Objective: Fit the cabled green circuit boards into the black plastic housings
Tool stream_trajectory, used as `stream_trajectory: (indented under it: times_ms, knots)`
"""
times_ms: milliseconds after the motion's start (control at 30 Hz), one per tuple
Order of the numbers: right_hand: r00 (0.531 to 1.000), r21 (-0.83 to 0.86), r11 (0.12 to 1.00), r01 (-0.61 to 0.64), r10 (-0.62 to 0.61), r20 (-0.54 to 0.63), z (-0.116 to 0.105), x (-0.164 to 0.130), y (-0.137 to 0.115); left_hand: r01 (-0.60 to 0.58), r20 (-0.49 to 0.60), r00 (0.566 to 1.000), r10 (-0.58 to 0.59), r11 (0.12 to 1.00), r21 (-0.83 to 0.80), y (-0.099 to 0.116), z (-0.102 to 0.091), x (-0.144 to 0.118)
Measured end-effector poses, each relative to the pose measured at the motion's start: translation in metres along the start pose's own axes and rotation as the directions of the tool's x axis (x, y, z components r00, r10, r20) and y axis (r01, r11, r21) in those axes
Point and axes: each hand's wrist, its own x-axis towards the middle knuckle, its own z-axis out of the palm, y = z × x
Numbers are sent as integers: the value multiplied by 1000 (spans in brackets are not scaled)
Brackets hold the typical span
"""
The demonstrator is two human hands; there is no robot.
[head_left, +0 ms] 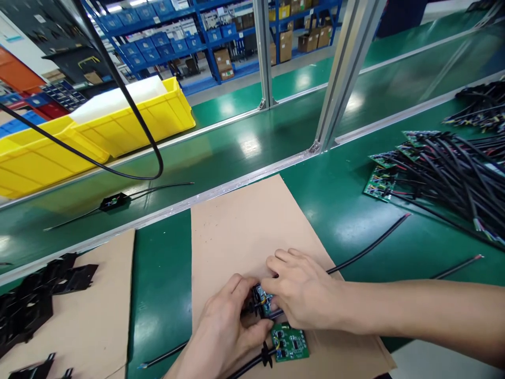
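Over the cardboard sheet [240, 226], my left hand [224, 323] curls its fingers and thumb around one side of a circuit board [265, 299] that appears to sit in a black housing. My right hand [310, 289] presses on the same board from the other side, its fingertips partly hiding it. A black cable [371, 247] runs out past my right wrist, and another cable end [161, 355] shows beyond my left wrist. Just below the hands lies a second green circuit board [291, 343], wired to a black cable with a black grommet [266, 355].
Wired boards with black cables [445, 179] are piled at right. Black plastic housings [35, 295] lie on another cardboard sheet [106, 295] at left. Behind a metal rail, a housing with wires [114, 201] rests on the green surface. Yellow bins [134, 118] and a hanging black cable [136, 113] are beyond.
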Motion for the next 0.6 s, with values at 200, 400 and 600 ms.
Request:
stream_trajectory:
  times_ms: [200,400,600]
  knots:
    - [998,6,998,61,-61,-18,1,0,7,-40,11,999,40,999,31,-1,-9,-1]
    - [978,32,981,192,-188,-94,9,-1,17,-119,-73,988,135,975,188,-4,-14,-15]
    - [981,43,985,168,-162,-104,10,0,15,-138,-205,941,268,860,492,4,4,-22]
